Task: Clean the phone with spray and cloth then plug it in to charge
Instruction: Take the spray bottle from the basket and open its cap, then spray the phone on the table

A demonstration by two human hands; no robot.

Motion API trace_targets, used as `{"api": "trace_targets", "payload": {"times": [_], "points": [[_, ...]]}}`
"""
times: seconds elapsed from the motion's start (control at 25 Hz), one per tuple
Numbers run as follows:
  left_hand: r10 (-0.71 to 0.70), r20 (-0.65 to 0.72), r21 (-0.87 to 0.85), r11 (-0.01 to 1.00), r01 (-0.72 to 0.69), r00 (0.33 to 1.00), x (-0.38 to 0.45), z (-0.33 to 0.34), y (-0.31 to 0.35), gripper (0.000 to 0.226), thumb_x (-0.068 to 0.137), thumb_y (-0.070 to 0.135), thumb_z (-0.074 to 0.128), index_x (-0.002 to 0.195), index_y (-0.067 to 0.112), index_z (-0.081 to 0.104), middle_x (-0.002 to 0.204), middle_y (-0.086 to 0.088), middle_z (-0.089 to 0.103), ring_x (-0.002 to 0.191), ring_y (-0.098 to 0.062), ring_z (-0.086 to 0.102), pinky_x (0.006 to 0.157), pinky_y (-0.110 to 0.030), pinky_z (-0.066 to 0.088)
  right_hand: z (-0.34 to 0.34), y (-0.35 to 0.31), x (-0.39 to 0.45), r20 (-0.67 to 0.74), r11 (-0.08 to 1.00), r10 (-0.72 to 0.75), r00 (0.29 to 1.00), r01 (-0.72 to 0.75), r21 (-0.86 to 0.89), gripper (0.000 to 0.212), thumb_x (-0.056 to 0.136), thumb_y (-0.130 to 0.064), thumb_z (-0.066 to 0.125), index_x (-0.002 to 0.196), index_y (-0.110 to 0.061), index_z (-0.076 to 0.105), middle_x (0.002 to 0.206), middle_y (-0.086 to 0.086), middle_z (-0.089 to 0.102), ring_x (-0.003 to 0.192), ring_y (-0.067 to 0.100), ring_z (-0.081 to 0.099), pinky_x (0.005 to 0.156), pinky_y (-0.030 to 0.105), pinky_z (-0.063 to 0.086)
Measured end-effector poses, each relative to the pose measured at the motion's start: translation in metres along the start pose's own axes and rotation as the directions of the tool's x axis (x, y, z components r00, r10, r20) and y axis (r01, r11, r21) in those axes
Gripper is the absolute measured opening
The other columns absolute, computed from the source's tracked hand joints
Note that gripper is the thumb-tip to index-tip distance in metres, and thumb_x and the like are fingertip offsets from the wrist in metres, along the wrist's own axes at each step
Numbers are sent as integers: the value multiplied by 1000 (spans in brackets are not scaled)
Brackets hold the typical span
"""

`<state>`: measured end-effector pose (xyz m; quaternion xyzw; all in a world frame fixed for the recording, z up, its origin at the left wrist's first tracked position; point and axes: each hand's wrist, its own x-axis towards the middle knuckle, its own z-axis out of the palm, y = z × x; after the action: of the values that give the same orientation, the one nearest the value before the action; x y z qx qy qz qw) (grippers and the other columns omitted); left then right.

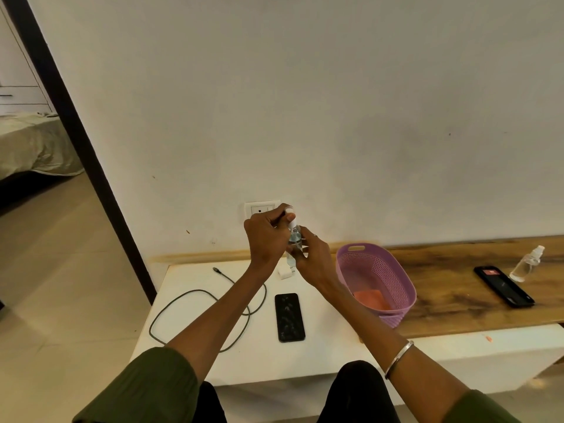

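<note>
Knees in black trousers at bottom edge, right against the front edge of the white surface. Olive sleeves pushed up both forearms; metal bangle on the right wrist.

Phone lies flat, screen up, near the middle of the white surface, parallel to its sides, well back from the front edge. Glass looks speckled. Bare room on the surface in front of it and to its right as far as the basket. To its left, the charging cable loops loosely, one loop close to the left edge, its plug end free toward the back. White charger block just behind the phone, below the hands.

Purple perforated basket straddles the join between the white surface and the wooden surface; orange cloth lies inside on the bottom.

Both hands raised above the back of the white surface. Right hand wraps the body of the clear spray bottle, fingers curled round it, bottle upright. Left hand has its fingers pinched at the white cap.

Farther right on the wood: a second phone angled, a red patch on its screen, writing unreadable; a second clear spray bottle just beside it, tilted.

Wall socket plate behind the hands. No label readable anywhere.
</note>
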<state>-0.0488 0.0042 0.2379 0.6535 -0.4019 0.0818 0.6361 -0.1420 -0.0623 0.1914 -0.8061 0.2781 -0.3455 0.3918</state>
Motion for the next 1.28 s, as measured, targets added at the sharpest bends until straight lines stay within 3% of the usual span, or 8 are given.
{"api": "trace_targets", "payload": {"times": [0.12, 0.2, 0.36, 0.52, 0.8, 1.04, 1.16, 1.28], "points": [[16, -73, 2, 1000, -16, 997, -4, 3, 6, 10, 88, 16, 74, 94, 13, 80, 82, 2, 78, 77, 4, 66, 79, -14, 55, 2, 0, 0, -94, 998, -21, 995, 15, -59, 39, 86, -24, 69, 123, -16, 58, 113, 0, 70, 97, 18, 65, 86, 35, 56], [46, -137, -34, 998, -51, 990, 3, 0, 12, 7, 87, 19, 74, 89, 14, 79, 75, 8, 74, 67, 8, 63, 68, -23, 59, 2, 5, -4, -144, 994, -6, 990, -10, -109, 46, 81, -31, 74, 122, -20, 58, 113, -3, 68, 96, 14, 64, 82, 32, 57], [-101, -97, -208, 975, 79, 990, 34, -9, 12, 5, 83, 18, 77, 87, 16, 79, 70, 6, 73, 66, -1, 63, 70, -47, 63, -1, 20, -15, -182, 997, 50, 982, -60, -53, 47, 78, -32, 77, 119, -22, 57, 112, -6, 68, 97, 12, 64, 85, 33, 56], [-122, -51, -156, 981, 112, 991, 26, -14, 2, 15, 81, 12, 79, 96, 10, 80, 88, 3, 77, 82, -10, 75, 82, -38, 61, -11, 27, -19, -177, 996, 36, 984, -51, -79, 48, 77, -34, 77, 119, -27, 56, 110, -11, 67, 94, 6, 61, 83, 30, 56], [-101, 22, -110, 989, 103, 995, 8, 3, -18, 16, 77, 16, 83, 92, 16, 80, 83, 16, 74, 82, 5, 71, 78, -11, 54, -31, 44, -21, -215, 994, 35, 976, -56, -94, 49, 78, -33, 77, 121, -22, 57, 112, -7, 69, 90, 4, 60, 73, 11, 47], [-176, 137, -39, 982, 183, 975, -18, 35, -55, 23, 79, 18, 82, 102, 17, 77, 87, 7, 77, 80, -1, 72, 80, -18, 57, -54, 57, -18, -260, 994, 64, 964, -85, -71, 50, 79, -34, 76, 123, -19, 58, 117, -2, 69, 94, 9, 63, 78, 18, 49], [-261, 169, -45, 961, 272, 950, -35, 55, -77, 16, 79, 18, 81, 95, 17, 79, 90, 8, 78, 85, -1, 72, 83, -26, 57, -63, 66, -18, -297, 993, 71, 952, -94, -65, 50, 80, -33, 75, 124, -16, 58, 119, 1, 68, 95, 9, 63, 76, 15, 48], [-335, 200, -17, 939, 345, 921, -50, 76, -96, 16, 77, 19, 83, 92, 18, 79, 93, 11, 76, 89, -4, 69, 78, -24, 50, -69, 77, -17, -311, 992, 93, 946, -113, -49, 48, 80, -33, 75, 122, -15, 59, 117, 2, 69, 96, 11, 65, 78, 21, 55]]}}
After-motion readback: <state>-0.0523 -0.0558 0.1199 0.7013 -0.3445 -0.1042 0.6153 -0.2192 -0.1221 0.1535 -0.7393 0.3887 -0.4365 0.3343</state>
